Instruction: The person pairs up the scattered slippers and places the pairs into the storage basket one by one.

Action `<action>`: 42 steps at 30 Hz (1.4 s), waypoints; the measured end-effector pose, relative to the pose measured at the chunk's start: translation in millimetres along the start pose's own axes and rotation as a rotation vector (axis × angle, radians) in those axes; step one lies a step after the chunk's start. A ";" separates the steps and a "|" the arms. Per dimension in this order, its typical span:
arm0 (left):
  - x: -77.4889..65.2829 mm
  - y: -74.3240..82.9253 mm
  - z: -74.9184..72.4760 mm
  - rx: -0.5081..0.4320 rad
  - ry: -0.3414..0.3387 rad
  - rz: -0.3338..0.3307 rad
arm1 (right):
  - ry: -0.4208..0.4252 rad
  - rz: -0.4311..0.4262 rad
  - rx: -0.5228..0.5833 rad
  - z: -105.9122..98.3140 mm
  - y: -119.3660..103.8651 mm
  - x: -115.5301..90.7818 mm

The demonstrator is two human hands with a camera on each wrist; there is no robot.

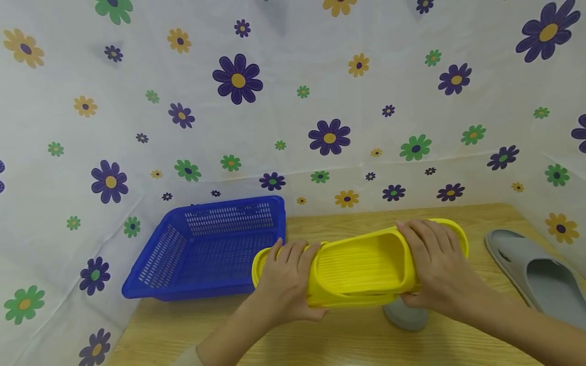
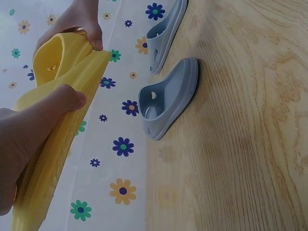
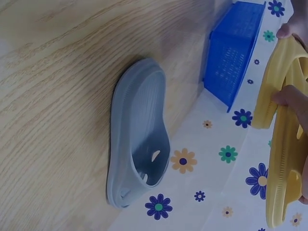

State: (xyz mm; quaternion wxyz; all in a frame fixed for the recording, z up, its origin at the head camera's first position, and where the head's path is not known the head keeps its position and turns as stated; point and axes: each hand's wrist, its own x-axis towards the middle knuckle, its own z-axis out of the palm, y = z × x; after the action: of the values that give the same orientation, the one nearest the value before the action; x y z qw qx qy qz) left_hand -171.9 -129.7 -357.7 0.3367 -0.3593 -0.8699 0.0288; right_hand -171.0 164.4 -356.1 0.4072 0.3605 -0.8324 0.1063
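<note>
A pair of yellow slippers [image 1: 357, 264] is held up over the table, one overlapping the other lengthwise. My left hand [image 1: 286, 284] grips their left end, thumb below and fingers over the top; in the left wrist view that thumb presses along a yellow sole [image 2: 57, 159]. Around the right part my right hand [image 1: 439, 269] has its fingers curled over the upper edge. The right wrist view shows the two yellow slippers [image 3: 276, 163] offset from each other, with the right hand where they overlap. Parts of both are hidden behind the hands.
A blue perforated plastic basket [image 1: 197, 294] stands at the back left of the wooden table [image 1: 348, 335]. One grey slipper [image 1: 535, 262] lies at the right; another grey slipper [image 1: 405, 316] lies below the yellow pair, partly covered in the head view. Flower-printed cloth [image 1: 284, 117] hangs behind.
</note>
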 end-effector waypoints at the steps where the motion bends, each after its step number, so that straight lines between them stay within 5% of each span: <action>1: -0.6 -0.5 0.7 -0.006 0.003 0.001 | 0.000 -0.002 -0.003 -0.4 0.1 -0.4; 6: -2.5 -1.6 2.2 -0.031 0.020 0.000 | -0.004 -0.025 -0.016 -3.0 4.1 -3.2; 15: -1.4 0.0 3.8 -0.055 0.046 0.016 | -0.157 -0.048 -0.032 -18.0 25.0 -7.7; 32: 5.0 6.4 2.9 -0.011 0.064 0.048 | -0.073 -0.129 0.078 -8.5 24.2 -5.8; 42: -1.6 -2.1 -1.8 -0.077 -0.098 0.026 | -0.057 -0.109 0.111 -5.5 20.8 -12.5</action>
State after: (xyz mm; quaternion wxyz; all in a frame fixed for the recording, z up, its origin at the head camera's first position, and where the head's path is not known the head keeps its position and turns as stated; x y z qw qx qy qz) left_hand -171.2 -132.6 -356.6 0.2791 -0.3816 -0.8810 0.0173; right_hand -176.8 188.4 -359.6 0.3679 0.4302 -0.8156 0.1199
